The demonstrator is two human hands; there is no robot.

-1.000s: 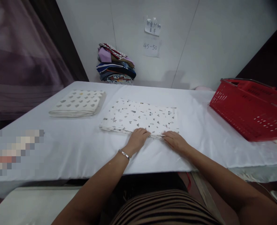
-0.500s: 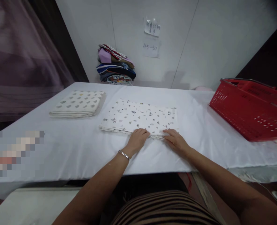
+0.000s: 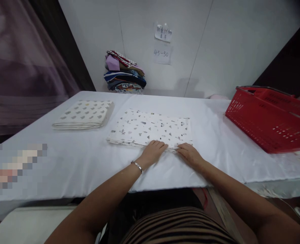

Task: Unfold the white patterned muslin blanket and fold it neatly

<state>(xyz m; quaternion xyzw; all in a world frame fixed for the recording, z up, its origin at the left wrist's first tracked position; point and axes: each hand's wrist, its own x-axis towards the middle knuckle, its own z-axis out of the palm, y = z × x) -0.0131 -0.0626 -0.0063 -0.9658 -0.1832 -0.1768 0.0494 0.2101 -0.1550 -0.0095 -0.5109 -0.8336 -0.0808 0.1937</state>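
A white cloth [image 3: 151, 127] printed with small grey and black figures lies folded flat in layers on the table. My left hand [image 3: 153, 152], with a bracelet at the wrist, is closed on the middle of its near edge, fingers on top. Just to the right, my right hand [image 3: 190, 154] pinches the same edge near the right corner. The thumbs are mostly hidden. To the left sits a second folded cloth [image 3: 85, 113], cream with grey shapes, which neither hand touches.
A red plastic basket [image 3: 269, 118] with metal handles stands at the table's right. Several folded fabrics form a stack [image 3: 124, 76] by the back wall, left of two paper notes [image 3: 162, 45]. White fabric covers the table [image 3: 89, 162]; a blurred-out patch is at left.
My left hand has slid a little to the right along the cloth's near edge, closer to my right hand. Right fingers have drawn in on the edge. The cloth lies as before.
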